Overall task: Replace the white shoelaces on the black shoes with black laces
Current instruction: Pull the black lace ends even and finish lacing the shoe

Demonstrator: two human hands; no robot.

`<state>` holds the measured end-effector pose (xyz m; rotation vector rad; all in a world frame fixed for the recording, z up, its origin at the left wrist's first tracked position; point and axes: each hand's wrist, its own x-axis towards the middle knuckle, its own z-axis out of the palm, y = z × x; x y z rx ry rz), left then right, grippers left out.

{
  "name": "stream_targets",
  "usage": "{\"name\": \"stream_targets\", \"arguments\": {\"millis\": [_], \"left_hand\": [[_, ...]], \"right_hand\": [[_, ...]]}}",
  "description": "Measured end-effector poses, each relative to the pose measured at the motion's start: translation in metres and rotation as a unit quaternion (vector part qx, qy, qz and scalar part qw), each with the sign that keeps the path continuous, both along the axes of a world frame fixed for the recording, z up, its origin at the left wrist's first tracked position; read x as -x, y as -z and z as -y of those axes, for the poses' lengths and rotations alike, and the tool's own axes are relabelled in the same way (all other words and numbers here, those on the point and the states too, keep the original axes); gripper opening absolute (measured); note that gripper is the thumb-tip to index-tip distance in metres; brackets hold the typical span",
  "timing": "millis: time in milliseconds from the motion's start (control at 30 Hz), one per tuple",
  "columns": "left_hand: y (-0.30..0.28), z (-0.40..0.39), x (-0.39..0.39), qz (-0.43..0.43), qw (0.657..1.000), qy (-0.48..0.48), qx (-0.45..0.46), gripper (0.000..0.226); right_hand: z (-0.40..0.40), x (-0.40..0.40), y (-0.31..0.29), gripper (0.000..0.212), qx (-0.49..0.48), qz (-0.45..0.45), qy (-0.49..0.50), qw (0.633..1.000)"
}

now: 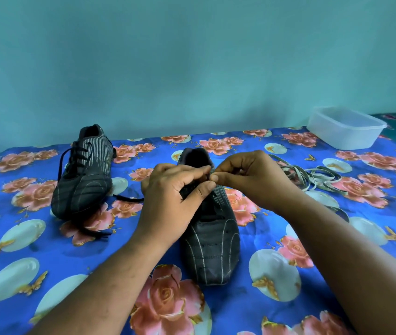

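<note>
You are bringing both hands together over the upper eyelets of the near shoe [212,240], which is lying toe toward you in the middle of the bed [11,180]. Your left hand [170,201] is curling its fingers over the tongue area, thumb and forefinger closing on the black lace [187,191] just below the shoe's opening. Your right hand [247,180] is pinching thumb against forefinger at the same spot, tips nearly touching those of the left; what exactly sits between them is too small to tell, though it looks like the lace end. Both forearms are reaching in from the near edge of the bed and are hiding part of the shoe's sides.

The other shoe [83,175] is standing toward the left edge, well apart from the one you are working on, toe also toward you. It is already wearing a black lace, whose loose ends [95,232] are trailing onto the floral sheet beside and in front of it.

The white laces [313,178] are lying in a loose heap just right of your right hand. A clear plastic tub [345,128] is sitting at the far right corner of the bed, against the teal wall [192,56].

No brand or writing is readable on either shoe.
</note>
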<state>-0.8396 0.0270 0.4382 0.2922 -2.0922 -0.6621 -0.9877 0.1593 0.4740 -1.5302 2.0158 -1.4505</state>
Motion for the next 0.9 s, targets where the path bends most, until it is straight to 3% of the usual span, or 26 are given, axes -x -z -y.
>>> {"name": "stream_targets", "arguments": {"millis": [200,400,567,733,900], "left_hand": [[0.002,0.000,0.002,-0.020,0.999,-0.037,0.013,0.019],[0.001,-0.008,0.001,0.012,0.994,-0.090,0.056,0.014],[0.007,-0.004,0.004,0.027,0.988,-0.132,0.070,0.010],[0.008,-0.001,0.005,0.066,0.982,-0.129,0.120,0.009],[0.008,-0.002,0.004,0.090,0.979,-0.107,0.151,0.006]], "right_hand": [[0.001,0.002,0.001,0.008,-0.001,-0.002,-0.001,1.000],[0.003,0.003,0.003,0.009,-0.001,-0.015,-0.012,1.000],[0.007,0.011,0.010,0.012,0.021,0.004,0.045,0.999],[0.014,0.012,0.026,0.033,-0.017,-0.200,0.034,0.979],[0.015,0.008,0.024,0.030,-0.041,-0.214,0.026,0.976]]}}
